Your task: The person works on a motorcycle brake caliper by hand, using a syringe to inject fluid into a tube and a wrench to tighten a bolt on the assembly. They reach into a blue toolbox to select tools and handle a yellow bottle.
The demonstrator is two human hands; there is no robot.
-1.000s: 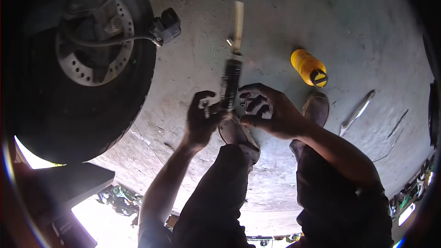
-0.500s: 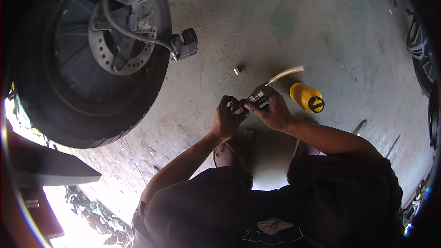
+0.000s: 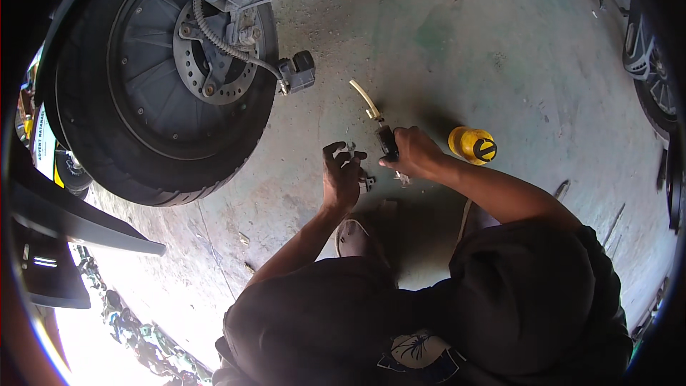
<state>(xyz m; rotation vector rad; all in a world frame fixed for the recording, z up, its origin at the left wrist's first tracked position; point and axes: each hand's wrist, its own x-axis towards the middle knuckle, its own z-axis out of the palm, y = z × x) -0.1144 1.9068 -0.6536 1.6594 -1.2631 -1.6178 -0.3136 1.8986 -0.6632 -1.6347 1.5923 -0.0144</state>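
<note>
My left hand (image 3: pixel 340 182) is closed, its fingertips pinching a small shiny metal fitting (image 3: pixel 351 147). Just by its palm shows a grey-black metal part (image 3: pixel 366 184); whether the hand holds that too, I cannot tell. A short gap to the right, my right hand (image 3: pixel 416 151) is wrapped round a short black cylinder (image 3: pixel 386 143). From the cylinder's far end a pale, curved hose (image 3: pixel 362 95) points away to the far left. Something clear and crumpled (image 3: pixel 404 178) shows beneath the right hand. To the right of that hand a yellow bottle with a black-marked top (image 3: pixel 471 145) sits on the floor.
At the left stands a large wheel (image 3: pixel 146 78) with a brake disc (image 3: pixel 189 64). A black-and-grey part (image 3: pixel 296 71) hangs from its ribbed cable. Another wheel (image 3: pixel 656 75) is at the far right. Slim tools (image 3: pixel 562 189) lie on the concrete floor (image 3: pixel 471 43).
My hands have moved apart; they were together on the cylinder. The hose swung from pointing right to pointing left. The small metal fitting now shows in my left fingertips.
</note>
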